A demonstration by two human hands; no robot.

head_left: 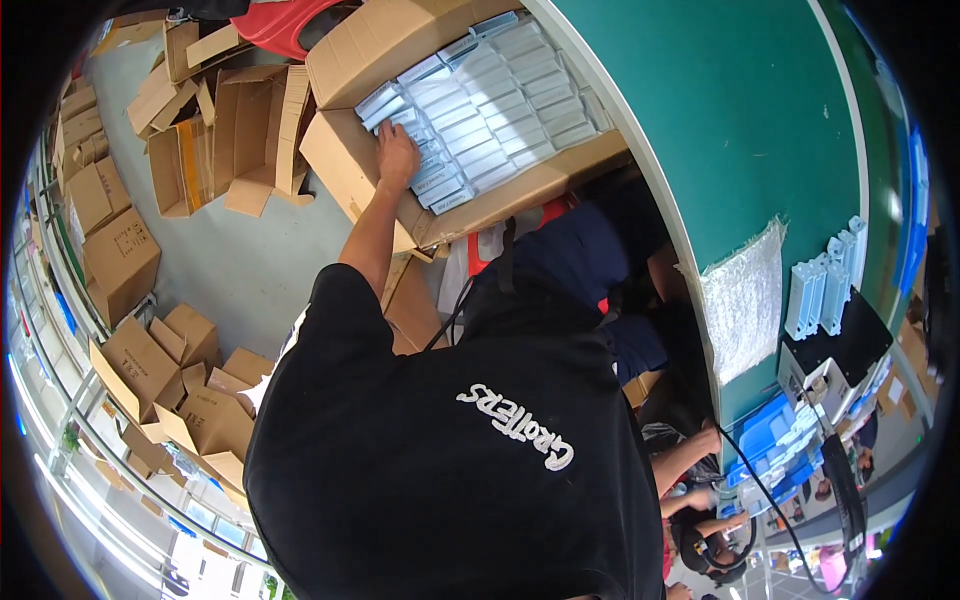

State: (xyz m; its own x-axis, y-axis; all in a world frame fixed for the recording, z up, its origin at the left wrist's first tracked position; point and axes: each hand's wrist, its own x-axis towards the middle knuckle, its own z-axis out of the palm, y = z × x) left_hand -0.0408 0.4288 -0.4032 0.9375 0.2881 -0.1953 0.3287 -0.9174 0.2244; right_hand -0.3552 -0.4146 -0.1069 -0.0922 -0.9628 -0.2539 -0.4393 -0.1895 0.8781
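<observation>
Head view: left hand [397, 155] touching small boxes [485, 115] at 11 o'clock, fingers partly spread, pinching or not, cannot tell. Boxes lining up inside carton [365, 52], 12 o'clock. Right hand [708, 438] showing near table [720, 110] edge, 4 o'clock, finger state cannot tell.

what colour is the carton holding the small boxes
The carton is brown; head view shows it.

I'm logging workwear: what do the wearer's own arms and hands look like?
The left hand is bare, with no glove or watch visible. Its short black cloth sleeve, part of a black shirt with white lettering, leaves the forearm uncovered. What seems to be the right hand is also ungloved; its sleeve cannot be made out.
</observation>
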